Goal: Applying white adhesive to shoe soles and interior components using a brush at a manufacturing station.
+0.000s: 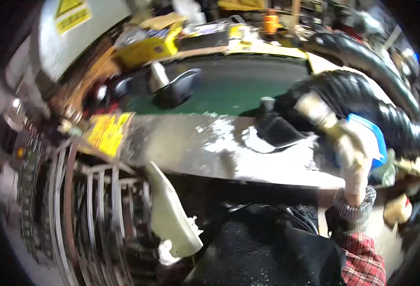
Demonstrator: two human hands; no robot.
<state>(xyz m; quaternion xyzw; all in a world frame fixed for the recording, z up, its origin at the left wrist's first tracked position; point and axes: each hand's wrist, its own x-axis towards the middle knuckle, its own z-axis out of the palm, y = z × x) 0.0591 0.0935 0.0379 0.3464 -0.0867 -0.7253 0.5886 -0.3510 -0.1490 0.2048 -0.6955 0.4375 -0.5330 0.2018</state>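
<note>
On the shiny metal bench (210, 148), a green mat (238, 86) lies behind.

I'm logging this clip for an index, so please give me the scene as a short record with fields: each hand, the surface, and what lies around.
right hand: gloved right hand, raised over the bench's right end, closed on a blue-and-white object; what it is cannot be told through the blur
left hand: not in view
surface: shiny metal worktop with a green mat behind it
on the surface: dark moulded parts
right side: black ribbed hose
left side: metal rack
image: motion-blurred
</note>
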